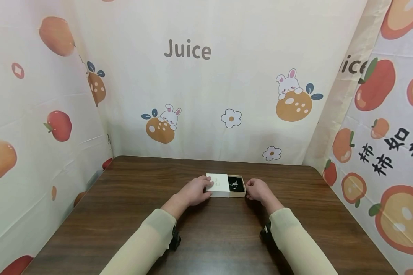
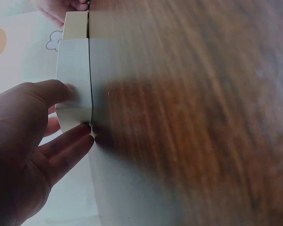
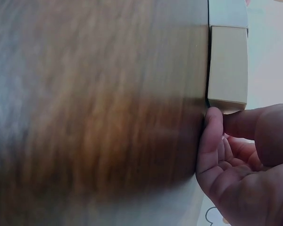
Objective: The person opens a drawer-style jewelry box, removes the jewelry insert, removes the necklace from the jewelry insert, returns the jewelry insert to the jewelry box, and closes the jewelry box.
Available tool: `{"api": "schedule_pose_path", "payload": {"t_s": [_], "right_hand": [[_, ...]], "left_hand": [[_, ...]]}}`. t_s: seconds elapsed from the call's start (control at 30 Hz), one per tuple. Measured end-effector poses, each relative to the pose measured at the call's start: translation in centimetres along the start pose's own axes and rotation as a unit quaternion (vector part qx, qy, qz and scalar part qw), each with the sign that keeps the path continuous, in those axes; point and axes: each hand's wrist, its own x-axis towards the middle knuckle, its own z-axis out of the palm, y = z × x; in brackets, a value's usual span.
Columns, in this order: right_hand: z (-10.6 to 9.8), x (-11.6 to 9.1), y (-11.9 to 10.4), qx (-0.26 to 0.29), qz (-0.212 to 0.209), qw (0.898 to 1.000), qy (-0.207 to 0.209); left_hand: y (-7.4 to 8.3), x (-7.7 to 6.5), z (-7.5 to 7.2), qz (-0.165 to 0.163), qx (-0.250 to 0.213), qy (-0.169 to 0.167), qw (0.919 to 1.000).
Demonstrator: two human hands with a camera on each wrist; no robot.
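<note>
Logging item one: white sleeve, lengthwise along the table's far edge, near it; tray protruding toward the right edge. My left grip clasps the sleeve; my right grip, nearer the tray, curls at its end, pinch unclear.

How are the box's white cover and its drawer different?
The cover is white with small print on top; the drawer is tan outside and black inside. The cover's top is closed, while the drawer's visible part is open, showing a silvery trinket. The left hand grips the cover; the right hand is at the drawer's outer end. Both are boxy with straight edges.
</note>
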Motion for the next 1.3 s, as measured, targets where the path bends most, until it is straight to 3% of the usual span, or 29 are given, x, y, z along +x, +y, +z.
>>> {"api": "schedule_pose_path", "payload": {"t_s": [0.4,0.73,1.3], "right_hand": [[-0.3,0.0,0.1,0.048,0.018,0.999,-0.007],[-0.7,0.3,0.9,0.015,0.034,0.999,-0.004],[-0.6,0.1,1.1,0.038,0.026,0.999,-0.002]], "left_hand": [[-0.3,0.1,0.1,0.003,-0.003,0.0,1.0],[-0.2,0.0,0.1,0.002,-0.004,-0.001,1.0],[-0.3,0.0,0.2,0.01,-0.005,0.002,0.9999]]}}
